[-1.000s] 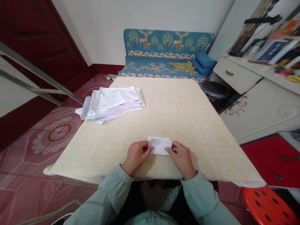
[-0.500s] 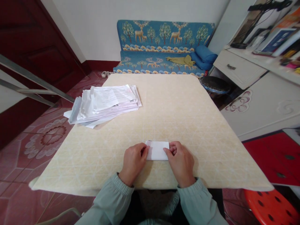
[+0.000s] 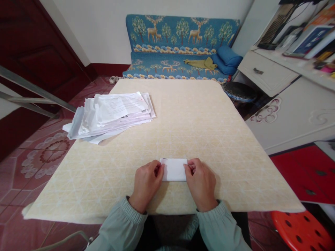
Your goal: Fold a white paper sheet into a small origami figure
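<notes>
The left hand [image 3: 145,186] and right hand [image 3: 200,183] hold a folded white paper [image 3: 174,169] on the desk [image 3: 222,157], their fingers [image 3: 157,169] pinching its short ends. This seems a folding step; next it needs pressing flat.

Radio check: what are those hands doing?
Left hand and right hand holding folded white paper at both ends. Loose paper stack off to the left, not in the way.
</notes>
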`<control>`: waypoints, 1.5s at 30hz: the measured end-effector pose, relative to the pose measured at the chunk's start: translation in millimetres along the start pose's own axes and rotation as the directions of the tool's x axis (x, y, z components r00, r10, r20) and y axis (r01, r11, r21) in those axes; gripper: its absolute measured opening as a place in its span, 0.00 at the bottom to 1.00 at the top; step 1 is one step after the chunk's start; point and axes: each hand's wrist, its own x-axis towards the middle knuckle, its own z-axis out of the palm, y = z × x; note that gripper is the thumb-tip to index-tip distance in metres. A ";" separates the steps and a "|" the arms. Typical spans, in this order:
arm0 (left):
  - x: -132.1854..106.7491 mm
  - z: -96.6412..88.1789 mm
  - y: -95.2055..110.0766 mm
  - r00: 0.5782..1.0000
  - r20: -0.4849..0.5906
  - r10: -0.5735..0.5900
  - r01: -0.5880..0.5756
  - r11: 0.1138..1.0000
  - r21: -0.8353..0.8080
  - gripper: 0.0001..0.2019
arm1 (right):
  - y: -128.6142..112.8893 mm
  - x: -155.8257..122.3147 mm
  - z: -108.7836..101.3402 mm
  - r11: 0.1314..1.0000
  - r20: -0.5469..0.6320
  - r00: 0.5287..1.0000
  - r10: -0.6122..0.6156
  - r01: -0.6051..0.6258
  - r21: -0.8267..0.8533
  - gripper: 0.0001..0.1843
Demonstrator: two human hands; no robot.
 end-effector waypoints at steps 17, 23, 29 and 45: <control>-1.7 2.2 -2.3 0.999 -0.026 0.046 -0.046 0.999 -0.007 0.11 | 3.7 -3.4 10.9 0.986 -0.149 0.982 -0.117 0.133 0.101 0.09; -0.9 1.0 -1.7 0.997 -0.038 0.074 -0.075 0.997 -0.012 0.11 | 3.6 -2.8 10.5 0.987 -0.144 0.982 -0.123 0.135 0.081 0.10; 0.7 -0.4 0.7 0.997 -0.038 0.074 -0.074 0.997 -0.006 0.11 | 1.4 -1.7 9.8 0.988 -0.154 0.979 -0.131 0.142 0.059 0.11; 3.2 -0.8 2.7 1.000 -0.011 0.021 -0.020 0.998 0.061 0.10 | 3.2 -1.3 9.9 0.990 -0.136 0.982 -0.134 0.138 0.019 0.11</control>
